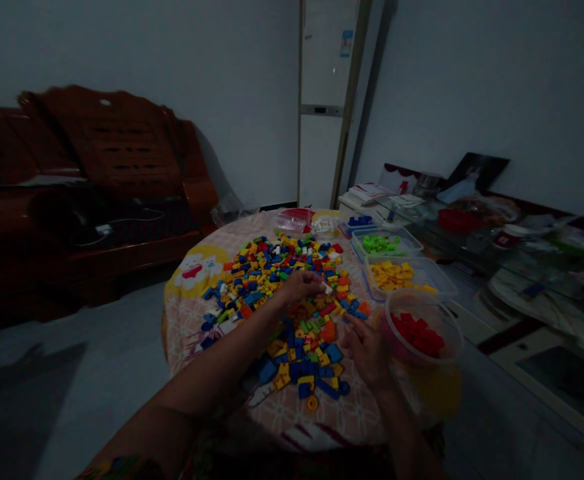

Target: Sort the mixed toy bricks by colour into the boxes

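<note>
A large pile of loose toy building bricks (267, 277) in yellow, blue, red, orange, green and white is spread over a round table. Above the pile's right part, my left hand (299, 288) pinches a small white brick (327, 289) at its fingertips. My right hand (368, 348) is low at the pile's right edge, near some blue and orange bricks (357, 309). Its index finger and thumb look apart, and I see nothing between them.
Sorted bricks fill containers on the right: a round tub (449, 333) of red, a tray (442, 283) of yellow, a tray (412, 243) of green, and blue ones behind. A clear plastic box (292, 223) stands at the back. A cluttered glass-topped cabinet (417, 210) flanks the table.
</note>
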{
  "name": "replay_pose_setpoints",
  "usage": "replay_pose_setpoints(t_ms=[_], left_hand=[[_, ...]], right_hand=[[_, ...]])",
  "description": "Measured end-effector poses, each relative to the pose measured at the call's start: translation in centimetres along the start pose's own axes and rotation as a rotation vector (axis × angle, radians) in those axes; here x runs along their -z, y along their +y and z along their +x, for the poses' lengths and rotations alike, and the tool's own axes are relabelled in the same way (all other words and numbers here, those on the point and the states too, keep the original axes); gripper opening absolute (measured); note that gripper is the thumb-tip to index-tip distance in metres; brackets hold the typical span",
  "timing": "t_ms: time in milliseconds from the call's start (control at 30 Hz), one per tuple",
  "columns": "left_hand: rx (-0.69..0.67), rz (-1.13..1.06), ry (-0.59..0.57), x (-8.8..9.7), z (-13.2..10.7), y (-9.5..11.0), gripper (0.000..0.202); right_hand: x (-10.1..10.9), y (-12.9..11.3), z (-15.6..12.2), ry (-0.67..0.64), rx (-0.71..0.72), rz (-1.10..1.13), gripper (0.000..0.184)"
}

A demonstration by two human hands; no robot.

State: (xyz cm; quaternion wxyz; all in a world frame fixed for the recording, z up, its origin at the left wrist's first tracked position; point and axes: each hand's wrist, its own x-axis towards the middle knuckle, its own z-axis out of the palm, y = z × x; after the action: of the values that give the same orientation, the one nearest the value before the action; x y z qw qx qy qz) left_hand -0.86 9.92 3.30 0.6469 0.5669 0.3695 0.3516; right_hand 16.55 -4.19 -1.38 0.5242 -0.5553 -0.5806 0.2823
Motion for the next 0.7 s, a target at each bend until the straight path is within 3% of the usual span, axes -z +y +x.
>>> replay_pose_setpoints(t_ms=[133, 300, 367, 500, 600, 700], left_hand=[[0.018, -0.074, 0.130, 2.2, 2.3, 0.6, 0.041], [0.147, 0.038, 0.013, 2.4, 3.3, 0.0, 0.027], [0.157, 0.072, 0.026, 1.9, 4.6, 0.4, 0.022], [-0.024, 0.034, 0.299, 1.5, 10.0, 3.9, 0.018], [-0.125, 0.048, 0.398, 2.1, 14.3, 6.7, 0.017], [-0.157, 0.144, 0.414, 3.1, 15.9, 6.5, 0.016]], right_hand=[[0.4, 1.2, -0.6, 0.021, 0.016, -0.092, 0.035], [0.2, 2.9, -1.2, 0.046, 0.034, -0.100, 0.035], [0.0, 3.1, -1.4, 0.074, 0.050, -0.100, 0.034], [-0.1, 3.0, -1.5, 0.096, 0.087, -0.117, 0.032], [-0.2, 3.0, -1.5, 0.103, 0.100, -0.132, 0.031], [-0.2, 3.2, -1.6, 0.122, 0.086, -0.148, 0.032]])
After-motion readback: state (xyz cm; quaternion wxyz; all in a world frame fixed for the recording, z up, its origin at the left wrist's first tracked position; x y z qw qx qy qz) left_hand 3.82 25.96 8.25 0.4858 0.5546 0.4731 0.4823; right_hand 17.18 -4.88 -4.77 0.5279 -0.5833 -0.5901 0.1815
